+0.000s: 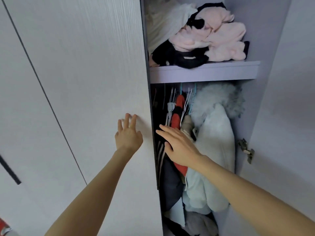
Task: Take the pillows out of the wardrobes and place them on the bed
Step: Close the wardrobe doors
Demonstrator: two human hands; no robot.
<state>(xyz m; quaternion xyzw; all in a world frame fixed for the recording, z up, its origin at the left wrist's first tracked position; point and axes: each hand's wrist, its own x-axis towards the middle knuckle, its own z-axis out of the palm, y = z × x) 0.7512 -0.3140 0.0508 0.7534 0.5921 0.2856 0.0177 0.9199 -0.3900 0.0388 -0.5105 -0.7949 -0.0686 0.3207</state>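
I face a white wardrobe whose right compartment stands open. My left hand lies flat with spread fingers on the shut white door, near its right edge. My right hand reaches with straight fingers into the opening, in front of hanging clothes. It holds nothing. A pale blue padded bundle fills the lower compartment to the right of that hand; whether it is a pillow I cannot tell. The bed is out of view.
A shelf above carries a pile of pink, black and white clothes. The opened door with a metal hinge stands at the right. More shut doors with a dark handle lie to the left.
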